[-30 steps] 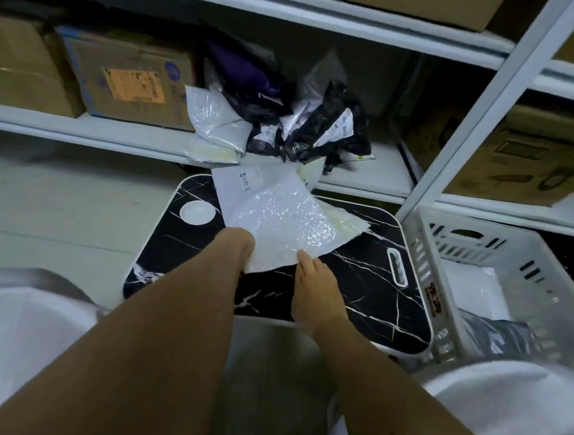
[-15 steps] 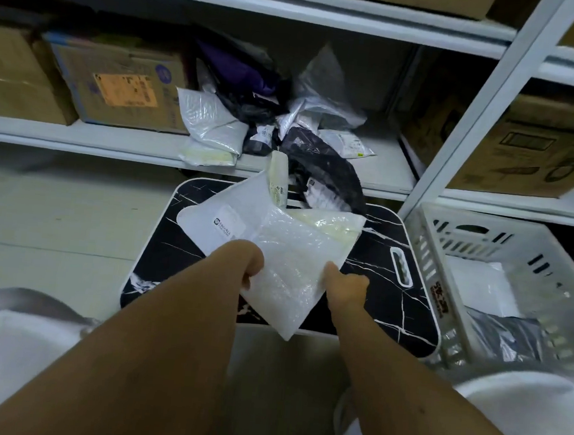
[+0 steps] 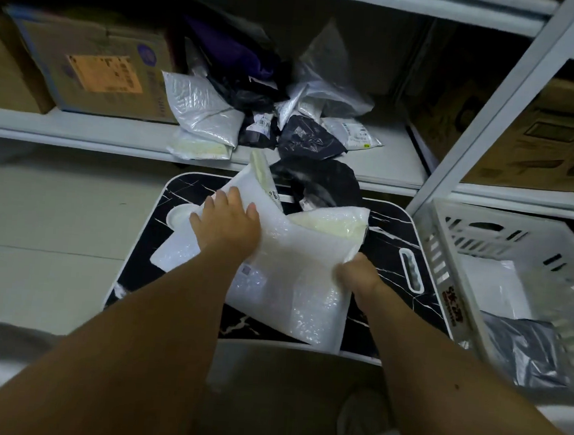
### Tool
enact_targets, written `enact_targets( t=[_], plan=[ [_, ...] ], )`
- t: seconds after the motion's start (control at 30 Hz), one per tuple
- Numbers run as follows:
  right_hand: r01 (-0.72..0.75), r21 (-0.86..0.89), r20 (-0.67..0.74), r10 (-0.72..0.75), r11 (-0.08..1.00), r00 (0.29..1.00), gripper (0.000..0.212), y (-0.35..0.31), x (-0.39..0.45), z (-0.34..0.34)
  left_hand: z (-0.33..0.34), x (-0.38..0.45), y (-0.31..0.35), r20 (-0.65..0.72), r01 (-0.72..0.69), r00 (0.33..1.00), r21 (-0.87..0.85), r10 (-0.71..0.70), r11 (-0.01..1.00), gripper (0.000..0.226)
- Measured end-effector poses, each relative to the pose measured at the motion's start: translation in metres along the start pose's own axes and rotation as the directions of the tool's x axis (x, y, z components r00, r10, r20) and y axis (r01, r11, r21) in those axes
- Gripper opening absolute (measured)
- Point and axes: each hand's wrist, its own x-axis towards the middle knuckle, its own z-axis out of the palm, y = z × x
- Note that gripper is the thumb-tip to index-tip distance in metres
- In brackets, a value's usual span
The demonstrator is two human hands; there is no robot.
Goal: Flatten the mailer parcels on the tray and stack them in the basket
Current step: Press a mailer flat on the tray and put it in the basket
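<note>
- From the head view, a metal shelf (image 3: 80, 125) ran behind, carrying cardboard boxes (image 3: 95, 65) and a heap of parcels (image 3: 269, 113); a black marbled tray (image 3: 411, 234) sat in front.
- A white bubble mailer (image 3: 294, 286) lay across the tray, its long axis running from far-left to near-right.
- The left hand (image 3: 226, 226) pressed flat on the mailer's far-left part, fingers spread and straight.
- The right hand (image 3: 356, 277) pinched the mailer's right edge, fingers curled on it.
- The white basket (image 3: 446, 264) stood just right of the tray, nearer the right hand, already holding mailers.
</note>
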Motion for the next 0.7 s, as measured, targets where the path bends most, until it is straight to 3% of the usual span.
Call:
enact_targets(
  t=[0.07,0.17,0.23,0.3,0.37,0.43,0.53,0.6,0.7],
  plan=[
    [0.002,-0.008,-0.204,-0.003,1.0,0.979,0.036,-0.012,-0.002,-0.007,0.001,-0.001,0.001,0.001,0.077,0.997,-0.019,-0.077,0.997,0.044],
    [0.173,-0.21,-0.552,-0.263,0.962,0.791,0.024,-0.04,-0.009,-0.019,0.002,-0.003,0.002,-0.077,0.126,0.989,-0.044,-0.129,0.991,0.038],
    [0.323,-0.422,-0.515,-0.517,0.847,0.683,0.022,-0.066,-0.012,-0.021,0.004,0.0,-0.001,-0.166,0.083,0.982,-0.07,-0.094,0.994,0.038],
    [0.433,-0.62,-0.293,-0.705,0.655,0.646,0.034,-0.093,-0.011,-0.013,0.006,0.004,-0.002,-0.228,-0.035,0.974,-0.076,0.017,0.997,0.043],
    [0.46,-0.793,0.036,-0.723,0.399,0.689,0.048,-0.115,-0.005,0.003,0.008,0.006,0.001,-0.247,-0.195,0.953,-0.048,0.177,0.98,0.05],
    [0.389,-0.904,0.24,-0.545,0.177,0.804,0.058,-0.126,0.006,0.018,0.007,0.005,0.008,-0.226,-0.335,0.92,-0.022,0.322,0.942,0.055],
    [0.23,-0.969,0.186,-0.352,0.086,0.917,0.057,-0.123,0.022,0.032,0.007,0.006,0.017,-0.159,-0.429,0.89,0.024,0.427,0.903,0.063],
    [0.169,-0.98,0.12,-0.379,0.1,0.918,0.054,-0.118,0.025,0.03,0.007,0.008,0.016,-0.135,-0.414,0.896,0.089,0.423,0.906,0.068],
    [0.078,-0.991,0.014,-0.502,0.108,0.865,0.053,-0.116,0.026,0.011,0.009,0.011,0.012,-0.144,-0.334,0.925,0.136,0.352,0.933,0.068]
  ],
)
